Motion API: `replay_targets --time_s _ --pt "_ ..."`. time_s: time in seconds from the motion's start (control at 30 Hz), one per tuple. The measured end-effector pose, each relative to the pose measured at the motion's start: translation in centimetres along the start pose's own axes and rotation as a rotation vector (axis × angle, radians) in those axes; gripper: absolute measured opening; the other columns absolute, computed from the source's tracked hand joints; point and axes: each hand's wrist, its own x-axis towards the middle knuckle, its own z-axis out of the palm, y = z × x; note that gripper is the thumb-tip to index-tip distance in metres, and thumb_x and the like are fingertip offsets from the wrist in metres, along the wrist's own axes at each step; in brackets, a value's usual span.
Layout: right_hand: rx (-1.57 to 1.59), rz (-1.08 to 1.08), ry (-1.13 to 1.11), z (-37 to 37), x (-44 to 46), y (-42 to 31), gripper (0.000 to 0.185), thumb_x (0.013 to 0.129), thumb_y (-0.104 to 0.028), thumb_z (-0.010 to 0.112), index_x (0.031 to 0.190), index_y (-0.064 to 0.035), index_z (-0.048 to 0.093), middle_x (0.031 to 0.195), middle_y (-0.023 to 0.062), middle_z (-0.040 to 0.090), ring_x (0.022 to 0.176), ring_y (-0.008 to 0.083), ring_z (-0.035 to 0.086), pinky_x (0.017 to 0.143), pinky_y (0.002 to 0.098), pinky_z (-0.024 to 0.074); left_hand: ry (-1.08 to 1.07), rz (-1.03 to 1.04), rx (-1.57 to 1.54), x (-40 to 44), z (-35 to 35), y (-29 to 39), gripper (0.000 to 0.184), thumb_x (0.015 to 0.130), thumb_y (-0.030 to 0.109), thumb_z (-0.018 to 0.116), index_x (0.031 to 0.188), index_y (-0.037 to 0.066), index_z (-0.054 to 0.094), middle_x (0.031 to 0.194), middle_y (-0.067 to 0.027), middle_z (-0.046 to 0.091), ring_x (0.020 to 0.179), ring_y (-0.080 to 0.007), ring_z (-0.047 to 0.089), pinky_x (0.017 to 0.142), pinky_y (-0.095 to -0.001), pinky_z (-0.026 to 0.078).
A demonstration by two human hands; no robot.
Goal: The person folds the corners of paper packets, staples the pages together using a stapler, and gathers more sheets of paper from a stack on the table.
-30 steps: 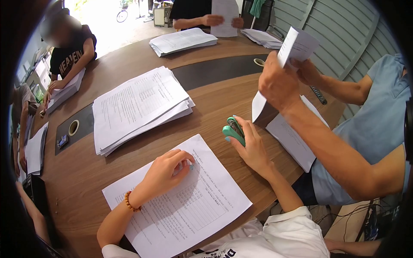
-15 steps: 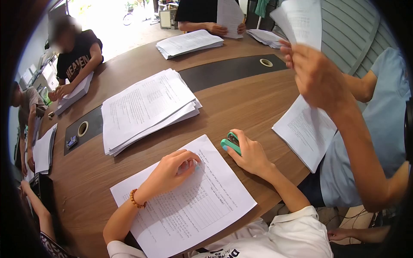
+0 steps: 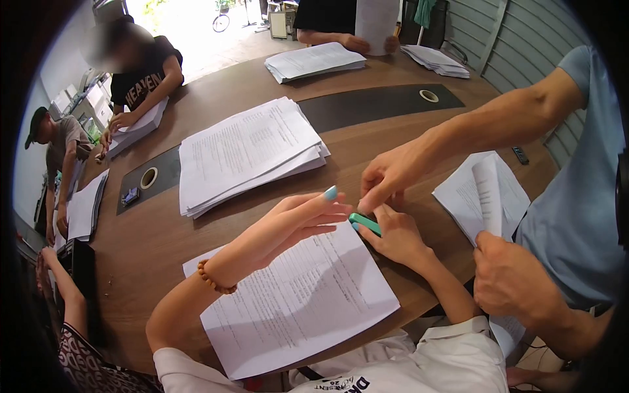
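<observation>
My left hand is raised over the top edge of a printed sheet, fingers stretched out and holding nothing. A beaded bracelet circles that wrist. On the table by the sheet's upper right corner, my right hand is wrapped round a green stapler. A co-worker's hand reaches in from the right, its fingers at the far side of my right hand and the stapler; whether they touch it is unclear. That person's other hand grips curled pages.
A large paper stack lies ahead of the sheet. Another stack sits farther back, with more papers at the far right. Printed pages rest before the co-worker. Other people handle papers along the left side.
My left hand has lifted from the sheet and its fingers have straightened. The co-worker's raised hand and pages have come down, and a hand now reaches to the stapler. The view has shifted.
</observation>
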Motion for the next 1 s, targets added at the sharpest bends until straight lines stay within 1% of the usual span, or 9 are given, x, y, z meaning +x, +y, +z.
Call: replay_targets --time_s 0.03,0.23,0.27,0.47,0.53,0.6,0.67,0.93,1.0 --pt "0.004 0.025 -0.081 -0.2 0.0 0.0 0.048 0.087 -0.030 0.057 0.125 -0.0039 0.043 0.104 0.0205 0.060 0.090 0.0369 0.061 0.076 0.0449 0.0489 -0.006 0.019 0.033 0.4 0.7 0.4 0.061 0.097 0.045 0.037 0.132 -0.006 0.040 0.128 -0.0213 0.050 0.122 -0.0261 0.047 0.102 -0.0364 0.038" --pt "0.002 0.017 -0.148 -0.9 -0.7 1.1 0.048 0.082 -0.027 0.064 0.118 -0.0036 0.044 0.098 0.0197 0.058 0.090 0.0373 0.058 0.077 0.0444 0.0468 0.114 0.136 0.065 -0.5 -0.2 1.2 0.056 0.095 0.044 0.042 0.127 -0.002 0.047 0.117 -0.0165 0.059 0.108 -0.0227 0.058 0.094 -0.0344 0.044" --pt "0.007 0.018 -0.155 -1.2 -1.1 1.1 0.048 0.082 -0.027 0.064 0.118 -0.0036 0.044 0.098 0.0197 0.058 0.090 0.0373 0.058 0.077 0.0444 0.0468 0.160 0.146 0.070 -1.1 -0.7 1.6 0.051 0.093 0.042 0.048 0.123 0.001 0.052 0.116 -0.0145 0.060 0.106 -0.0211 0.059 0.093 -0.0340 0.044" --pt "0.092 0.201 -0.014 -1.2 -1.9 1.6 0.061 0.078 -0.029 0.070 0.123 -0.0011 0.040 0.102 0.0211 0.055 0.093 0.0385 0.056 0.078 0.0435 0.0459 0.406 0.144 0.043 -4.5 -3.9 1.7 0.048 0.093 0.038 0.048 0.123 0.000 0.051 0.115 -0.0139 0.061 0.103 -0.0191 0.060 0.089 -0.0309 0.045" --pt "-0.058 0.130 0.115 -0.7 -1.9 2.1 0.065 0.077 -0.032 0.072 0.123 0.0003 0.039 0.101 0.0222 0.054 0.094 0.0391 0.055 0.076 0.0439 0.0458 0.408 0.150 0.022 -5.3 -4.8 1.1 0.048 0.093 0.037 0.048 0.124 0.000 0.051 0.114 -0.0141 0.061 0.103 -0.0188 0.059 0.088 -0.0302 0.045" --pt "-0.189 0.239 0.120 -1.2 -2.0 1.7 0.065 0.075 -0.035 0.073 0.121 0.0019 0.044 0.101 0.0207 0.054 0.094 0.0378 0.055 0.077 0.0432 0.0452 0.456 0.132 -0.006 -6.0 -5.1 0.9 0.049 0.093 0.038 0.048 0.124 0.000 0.051 0.114 -0.0138 0.061 0.103 -0.0191 0.059 0.088 -0.0297 0.045" --pt "-0.323 0.033 0.284 -1.6 -2.1 2.6 0.067 0.072 -0.041 0.073 0.116 0.0029 0.049 0.105 0.0158 0.053 0.093 0.0328 0.054 0.080 0.0422 0.0442 0.460 0.145 -0.014 -6.8 -6.1 0.4 0.049 0.093 0.038 0.048 0.124 0.000 0.050 0.114 -0.0133 0.061 0.103 -0.0192 0.059 0.087 -0.0295 0.045" --pt "-0.225 0.087 0.398 -2.0 -6.5 -0.7 0.047 0.074 -0.025 0.074 0.108 0.0002 0.055 0.106 0.0136 0.053 0.093 0.0301 0.052 0.079 0.0414 0.0429 0.527 0.198 -0.198 -9.5 -10.6 -1.7 0.045 0.094 0.036 0.047 0.120 0.000 0.054 0.110 -0.0120 0.062 0.104 -0.0182 0.058 0.084 -0.0301 0.045" --pt "-0.034 0.167 0.426 -1.6 -7.6 -1.7 0.028 0.077 -0.013 0.069 0.097 0.0004 0.055 0.100 0.0138 0.053 0.087 0.0296 0.053 0.075 0.0372 0.0431 0.586 0.184 0.097 -9.1 -11.3 -1.9 0.037 0.092 0.030 0.053 0.114 0.001 0.058 0.108 -0.0109 0.063 0.102 -0.0170 0.058 0.083 -0.0298 0.046"
